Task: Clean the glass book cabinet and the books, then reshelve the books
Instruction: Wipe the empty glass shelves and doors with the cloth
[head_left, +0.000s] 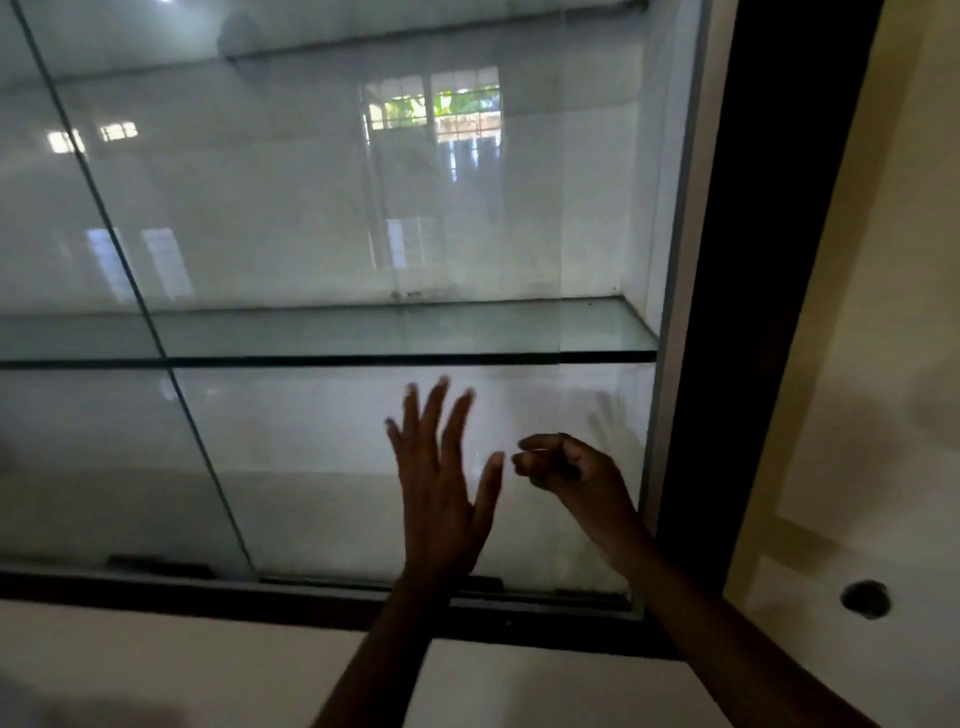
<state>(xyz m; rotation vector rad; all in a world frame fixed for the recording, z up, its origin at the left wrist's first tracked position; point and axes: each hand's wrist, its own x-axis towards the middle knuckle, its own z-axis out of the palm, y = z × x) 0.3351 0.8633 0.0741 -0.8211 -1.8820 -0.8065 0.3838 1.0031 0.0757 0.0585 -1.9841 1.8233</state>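
The glass book cabinet fills the view, its sliding glass door (311, 208) in front of me showing reflections of a window. Inside, a glass shelf (363, 332) runs across the middle with no books on it. My left hand (441, 478) is flat against the lower part of the glass with its fingers spread and pointing up. Just to its right, my right hand (566, 467) is held close to the glass with curled fingers and nothing visible in it. A faint vertical pane edge (561, 208) runs down toward that hand.
A dark cabinet frame (727, 312) borders the glass on the right, and a dark bottom track (311, 597) runs below it. A cream wall (857, 364) with a round dark hole (866, 599) lies further right. Another pane edge (130, 270) slants down at the left.
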